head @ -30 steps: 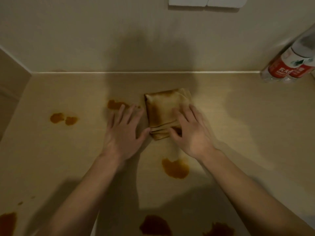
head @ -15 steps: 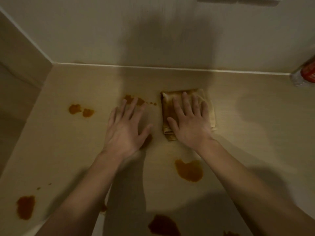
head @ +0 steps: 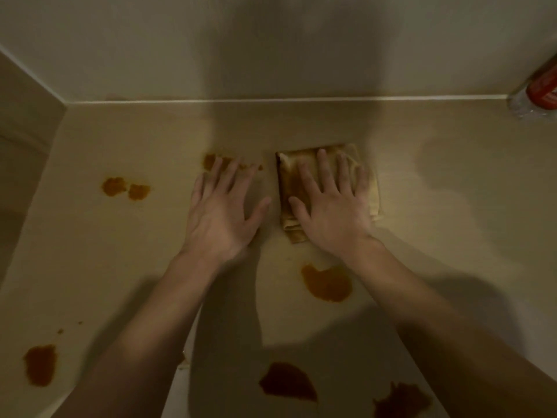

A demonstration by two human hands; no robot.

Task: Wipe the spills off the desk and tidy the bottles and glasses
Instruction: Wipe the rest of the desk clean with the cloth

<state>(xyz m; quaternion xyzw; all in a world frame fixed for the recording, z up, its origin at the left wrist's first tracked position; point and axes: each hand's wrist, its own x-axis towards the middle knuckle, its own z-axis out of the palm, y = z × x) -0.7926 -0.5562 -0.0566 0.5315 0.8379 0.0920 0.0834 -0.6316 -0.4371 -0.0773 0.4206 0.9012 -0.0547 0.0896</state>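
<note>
Head view: my right hand (head: pixel 330 206) lies flat, fingers straight, pressing the cloth (head: pixel 366 188) into the desk (head: pixel 452 206), likely to soak and drag. Left hand (head: pixel 221 211) lies flat and spread at the cloth's 9 o'clock, holding nothing, probably bracing. Nearest spill (head: pixel 327 283) at 6 o'clock, just beside the cloth; more at 8. Bottle (head: pixel 539 92) far off at 2, against the wall.

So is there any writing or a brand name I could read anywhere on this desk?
Nothing reads.
Clear plastic bottle with a red label, at the desk's far right corner: white marks on the label, too blurred and cut off by the frame edge to read.
Stained folded tan cloth: no text.
</note>
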